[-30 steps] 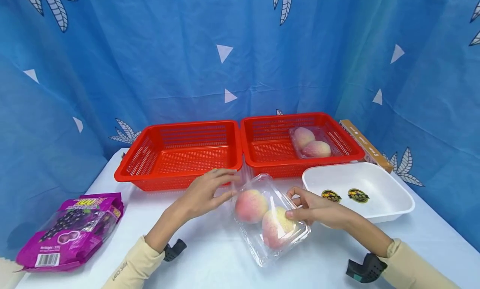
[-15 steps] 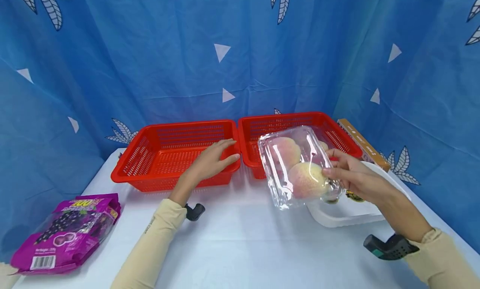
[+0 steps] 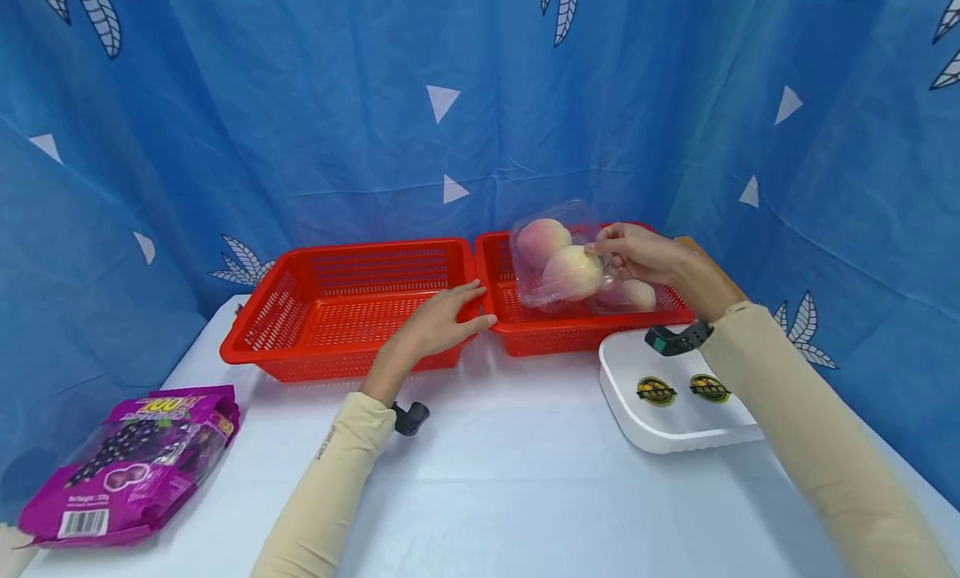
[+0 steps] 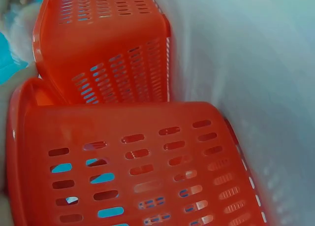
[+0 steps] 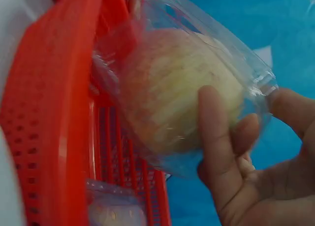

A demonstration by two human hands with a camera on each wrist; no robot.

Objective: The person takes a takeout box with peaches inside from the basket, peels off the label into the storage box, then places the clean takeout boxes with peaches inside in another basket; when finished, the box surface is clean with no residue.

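A clear plastic pack of peaches (image 3: pixel 572 273), two fruits visible in it, hangs tilted over the right red basket (image 3: pixel 570 338). My right hand (image 3: pixel 643 253) pinches its right edge; the right wrist view shows thumb and fingers on the film beside one peach (image 5: pixel 179 93). Beneath it, inside that basket, lies another peach pack (image 3: pixel 637 296), partly hidden. My left hand (image 3: pixel 438 319) rests at the right rim of the left red basket (image 3: pixel 360 357), fingers extended, where the two baskets meet. In the left wrist view, fingers (image 4: pixel 19 80) show at the rim.
A white tray (image 3: pixel 637 432) with two dark stickers stands front right, under my right forearm. Behind it is a long brown box (image 3: pixel 712 265), mostly covered by the arm. A purple grape-printed bag (image 3: pixel 135 469) lies at left. Blue curtains (image 3: pixel 337 103) enclose the table.
My right hand has lifted the peach pack off the table and carried it forward over the right basket. My left hand has left the pack's side and moved forward to the left basket's rim.
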